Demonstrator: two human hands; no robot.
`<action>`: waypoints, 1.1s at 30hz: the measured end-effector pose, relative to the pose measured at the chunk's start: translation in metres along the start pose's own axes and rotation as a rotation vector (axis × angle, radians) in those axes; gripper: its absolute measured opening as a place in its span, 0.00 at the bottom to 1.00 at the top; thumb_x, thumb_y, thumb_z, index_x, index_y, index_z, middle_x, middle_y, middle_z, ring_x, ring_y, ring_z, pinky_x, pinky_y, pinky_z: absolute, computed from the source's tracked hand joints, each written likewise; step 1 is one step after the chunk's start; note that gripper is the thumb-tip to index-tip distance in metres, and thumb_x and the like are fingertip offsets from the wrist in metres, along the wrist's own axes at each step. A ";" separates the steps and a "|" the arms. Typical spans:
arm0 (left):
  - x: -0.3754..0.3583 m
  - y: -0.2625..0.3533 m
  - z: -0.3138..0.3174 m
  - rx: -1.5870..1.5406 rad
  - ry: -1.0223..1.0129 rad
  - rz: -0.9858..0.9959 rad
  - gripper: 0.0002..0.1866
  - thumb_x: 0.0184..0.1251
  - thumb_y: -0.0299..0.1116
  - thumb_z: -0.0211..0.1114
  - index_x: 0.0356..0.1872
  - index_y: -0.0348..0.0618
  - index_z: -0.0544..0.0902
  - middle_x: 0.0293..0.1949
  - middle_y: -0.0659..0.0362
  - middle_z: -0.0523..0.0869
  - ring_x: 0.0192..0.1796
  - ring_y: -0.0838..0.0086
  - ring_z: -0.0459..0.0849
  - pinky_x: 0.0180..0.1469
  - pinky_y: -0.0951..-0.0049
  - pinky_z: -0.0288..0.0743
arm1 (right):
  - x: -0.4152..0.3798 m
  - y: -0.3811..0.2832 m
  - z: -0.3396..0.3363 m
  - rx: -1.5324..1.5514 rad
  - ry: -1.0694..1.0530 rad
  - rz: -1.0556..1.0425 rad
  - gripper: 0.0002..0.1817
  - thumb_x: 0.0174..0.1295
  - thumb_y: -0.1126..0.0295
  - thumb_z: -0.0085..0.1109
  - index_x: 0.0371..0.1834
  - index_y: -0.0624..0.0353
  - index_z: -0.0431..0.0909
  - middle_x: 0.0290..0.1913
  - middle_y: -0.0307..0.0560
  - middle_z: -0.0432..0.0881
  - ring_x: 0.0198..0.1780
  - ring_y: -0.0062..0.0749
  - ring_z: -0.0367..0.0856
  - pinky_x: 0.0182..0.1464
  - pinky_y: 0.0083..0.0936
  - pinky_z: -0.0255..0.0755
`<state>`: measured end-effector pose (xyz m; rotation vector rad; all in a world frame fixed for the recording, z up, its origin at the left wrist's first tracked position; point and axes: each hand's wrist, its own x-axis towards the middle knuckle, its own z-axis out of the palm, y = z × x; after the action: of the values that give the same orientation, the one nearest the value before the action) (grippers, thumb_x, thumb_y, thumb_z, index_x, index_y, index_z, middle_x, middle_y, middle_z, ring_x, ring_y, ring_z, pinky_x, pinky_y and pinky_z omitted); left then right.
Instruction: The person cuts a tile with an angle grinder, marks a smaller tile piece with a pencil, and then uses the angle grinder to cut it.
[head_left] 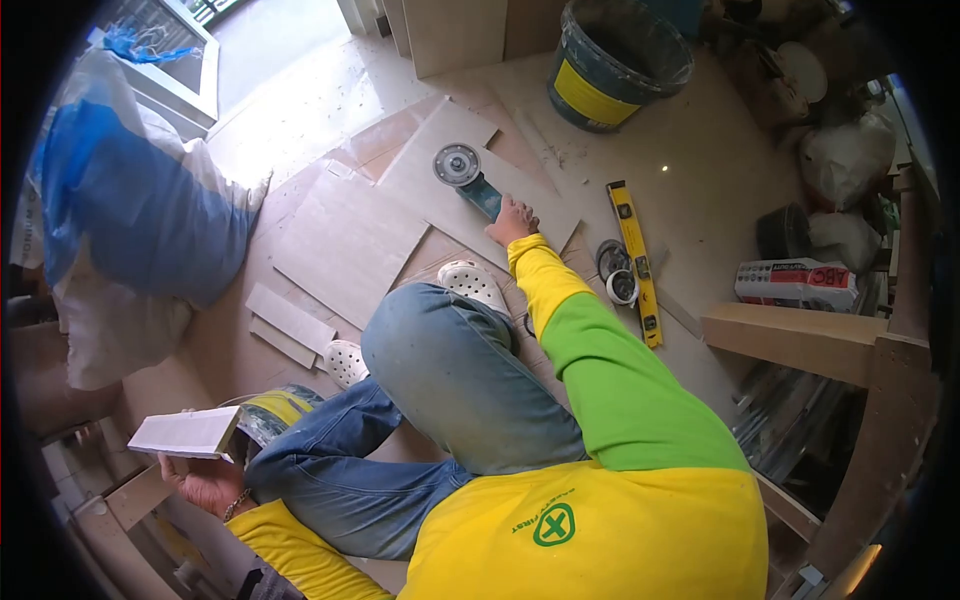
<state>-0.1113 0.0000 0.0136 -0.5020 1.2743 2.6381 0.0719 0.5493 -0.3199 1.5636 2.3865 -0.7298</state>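
Observation:
My right hand [514, 221] is closed round the rear body of a teal angle grinder [483, 196], whose round disc [457, 165] faces up. The grinder rests over a large pale tile [420, 180] on the floor. At the lower left, my left hand [207, 484] holds a narrow strip of white tile [187, 432] from below, with the fingers partly hidden behind it. Right behind that strip is a bucket with a yellow label [280, 405], beside my bent leg.
A yellow spirit level [636, 265] lies right of my right arm, beside a roll of tape [622, 287]. More cut tiles [350, 240] lie ahead. A dark bucket [615, 65] stands at the top, large sacks [140, 200] at left, a wooden frame [795, 335] at right.

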 end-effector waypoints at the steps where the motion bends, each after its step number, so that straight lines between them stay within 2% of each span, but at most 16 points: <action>1: -0.002 -0.004 0.013 0.022 0.032 0.014 0.36 0.66 0.45 0.70 0.72 0.36 0.73 0.70 0.42 0.77 0.72 0.52 0.76 0.76 0.51 0.65 | 0.006 0.001 0.010 -0.012 0.045 0.025 0.36 0.56 0.61 0.67 0.70 0.52 0.67 0.66 0.60 0.76 0.71 0.55 0.72 0.69 0.55 0.66; 3: 0.001 -0.007 0.018 0.022 -0.023 -0.013 0.36 0.66 0.45 0.70 0.71 0.36 0.73 0.70 0.42 0.77 0.71 0.52 0.76 0.76 0.50 0.66 | 0.017 0.006 0.021 -0.029 0.090 0.050 0.35 0.56 0.61 0.67 0.68 0.53 0.68 0.65 0.60 0.77 0.70 0.56 0.73 0.69 0.54 0.67; 5: 0.002 -0.012 0.022 0.016 -0.078 -0.043 0.37 0.66 0.45 0.70 0.71 0.35 0.73 0.69 0.42 0.78 0.71 0.51 0.76 0.75 0.49 0.66 | 0.018 0.013 0.018 0.001 0.083 -0.003 0.28 0.57 0.64 0.62 0.63 0.54 0.71 0.63 0.59 0.79 0.69 0.56 0.73 0.69 0.55 0.66; 8: 0.001 -0.018 0.027 -0.021 -0.163 -0.129 0.37 0.65 0.45 0.70 0.71 0.35 0.73 0.69 0.42 0.78 0.71 0.51 0.77 0.76 0.48 0.65 | 0.004 0.024 0.007 0.018 0.135 -0.046 0.26 0.56 0.63 0.62 0.60 0.55 0.74 0.61 0.60 0.80 0.67 0.58 0.74 0.68 0.54 0.67; 11: -0.002 -0.023 0.034 -0.029 -0.170 -0.111 0.36 0.68 0.43 0.68 0.73 0.35 0.71 0.69 0.42 0.77 0.70 0.50 0.76 0.76 0.47 0.66 | -0.034 0.063 0.006 0.087 0.128 -0.074 0.27 0.52 0.62 0.63 0.57 0.55 0.76 0.59 0.62 0.80 0.65 0.61 0.74 0.67 0.53 0.67; 12: -0.002 -0.023 0.033 -0.040 -0.179 -0.104 0.36 0.68 0.43 0.68 0.73 0.35 0.71 0.69 0.42 0.77 0.70 0.50 0.76 0.76 0.47 0.66 | -0.048 0.091 0.020 0.124 0.184 -0.115 0.29 0.51 0.61 0.63 0.59 0.55 0.76 0.58 0.64 0.80 0.64 0.63 0.73 0.67 0.53 0.67; 15: -0.004 -0.023 0.031 -0.084 -0.232 -0.126 0.36 0.68 0.44 0.67 0.72 0.35 0.71 0.68 0.42 0.78 0.70 0.50 0.77 0.76 0.47 0.65 | -0.119 0.159 0.029 0.168 0.197 -0.073 0.30 0.51 0.62 0.64 0.62 0.51 0.77 0.56 0.61 0.81 0.62 0.61 0.74 0.65 0.54 0.67; 19: -0.004 -0.025 0.034 -0.092 -0.205 -0.120 0.35 0.68 0.44 0.67 0.72 0.36 0.72 0.67 0.42 0.79 0.70 0.51 0.77 0.76 0.47 0.65 | -0.222 0.247 0.040 0.139 0.180 0.079 0.33 0.50 0.61 0.68 0.64 0.52 0.75 0.57 0.60 0.80 0.63 0.60 0.73 0.67 0.52 0.66; 23: -0.004 -0.029 0.037 -0.096 -0.253 -0.119 0.35 0.68 0.45 0.68 0.71 0.36 0.73 0.66 0.42 0.80 0.70 0.52 0.78 0.75 0.47 0.67 | -0.296 0.288 0.043 0.128 0.162 0.214 0.36 0.49 0.61 0.71 0.65 0.52 0.73 0.58 0.61 0.79 0.65 0.61 0.73 0.69 0.53 0.66; 27: -0.005 -0.035 0.045 -0.100 -0.246 -0.120 0.34 0.67 0.45 0.68 0.70 0.36 0.74 0.65 0.43 0.81 0.68 0.53 0.79 0.74 0.47 0.69 | -0.306 0.299 0.044 0.104 0.074 0.324 0.41 0.48 0.59 0.74 0.68 0.54 0.71 0.64 0.62 0.76 0.68 0.61 0.71 0.71 0.49 0.65; 29: -0.006 -0.035 0.047 -0.083 -0.279 -0.139 0.34 0.67 0.46 0.68 0.69 0.36 0.76 0.64 0.44 0.83 0.66 0.53 0.81 0.73 0.48 0.71 | -0.291 0.304 0.029 0.026 -0.208 0.303 0.41 0.48 0.58 0.75 0.68 0.55 0.70 0.63 0.63 0.78 0.66 0.61 0.76 0.67 0.48 0.71; 30: -0.005 -0.035 0.048 -0.083 -0.292 -0.134 0.34 0.67 0.46 0.68 0.69 0.36 0.76 0.64 0.44 0.83 0.66 0.53 0.81 0.73 0.48 0.71 | -0.270 0.323 0.024 -0.059 -0.407 0.216 0.36 0.48 0.56 0.77 0.61 0.58 0.78 0.56 0.61 0.85 0.58 0.56 0.84 0.57 0.46 0.79; 32: -0.004 -0.037 0.046 -0.073 -0.261 -0.143 0.33 0.67 0.46 0.69 0.69 0.36 0.76 0.62 0.45 0.84 0.65 0.54 0.82 0.72 0.48 0.72 | -0.211 0.324 -0.021 -0.337 -0.960 -0.003 0.26 0.49 0.54 0.79 0.46 0.61 0.86 0.44 0.54 0.91 0.44 0.47 0.90 0.47 0.39 0.83; 33: -0.003 -0.037 0.044 -0.068 -0.304 -0.135 0.32 0.67 0.47 0.69 0.67 0.36 0.78 0.60 0.45 0.85 0.64 0.54 0.83 0.71 0.47 0.73 | -0.173 0.325 -0.044 -0.164 -1.043 0.359 0.23 0.51 0.52 0.79 0.34 0.62 0.88 0.38 0.48 0.92 0.34 0.37 0.90 0.42 0.35 0.82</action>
<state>-0.1073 0.0575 0.0129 -0.1786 1.0249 2.5298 0.4423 0.5361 -0.3050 1.0729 1.3281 -0.9204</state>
